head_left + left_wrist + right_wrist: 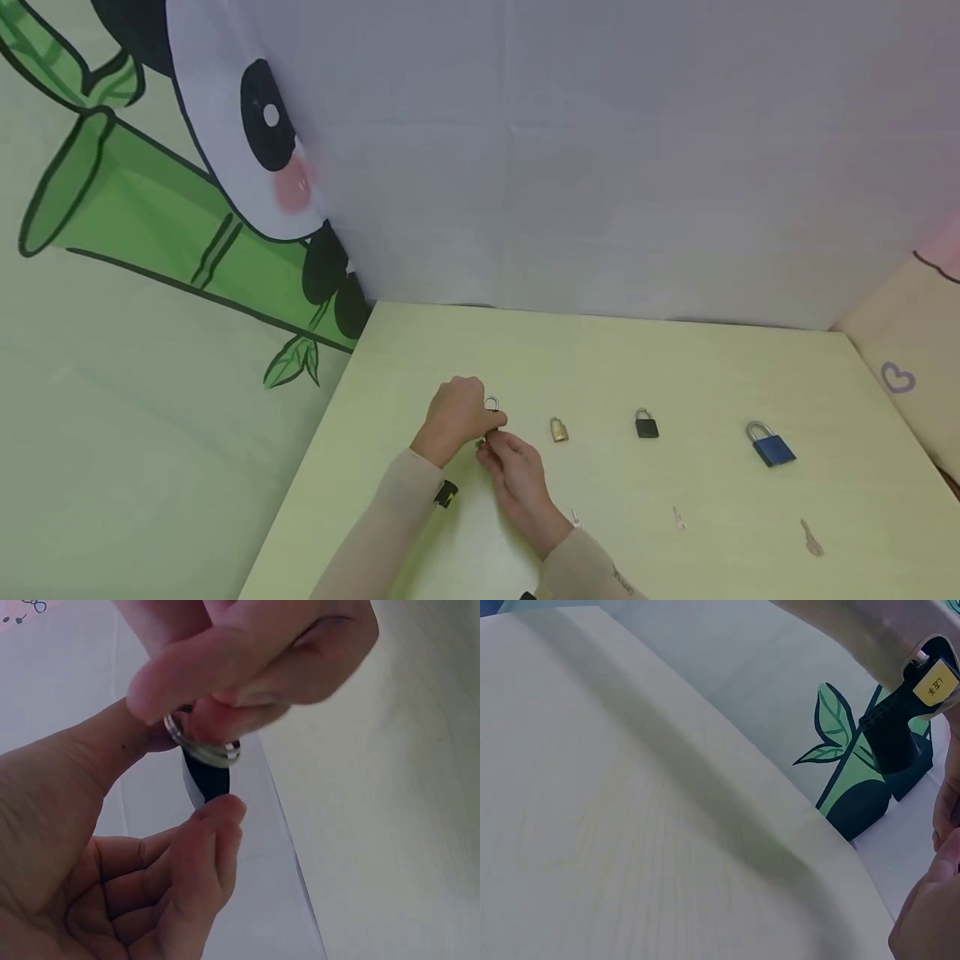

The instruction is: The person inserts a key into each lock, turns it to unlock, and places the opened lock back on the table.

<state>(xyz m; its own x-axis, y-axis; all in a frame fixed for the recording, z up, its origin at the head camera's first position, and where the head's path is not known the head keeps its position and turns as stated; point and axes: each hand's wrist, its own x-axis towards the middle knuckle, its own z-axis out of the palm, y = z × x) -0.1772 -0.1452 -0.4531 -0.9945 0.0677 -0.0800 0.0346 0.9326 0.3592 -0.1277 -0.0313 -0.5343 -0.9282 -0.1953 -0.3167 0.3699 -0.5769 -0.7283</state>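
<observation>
Small dark padlock (pixel 208 780) between hands over counter (pixel 435 342). Left hand (pixel 455 417): grip nearly closed, thumb and finger on padlock. Right hand (pixel 521 479): pinches silver ring (pixel 201 753) at padlock. Best: hold padlock steady, work ring gently. Gold lock (pixel 559 430) near, right; more room toward counter's left edge.

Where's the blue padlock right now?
In the head view, the blue padlock lies toward the right side of the table, right of the black padlock and above the rightmost key in the picture.
</observation>
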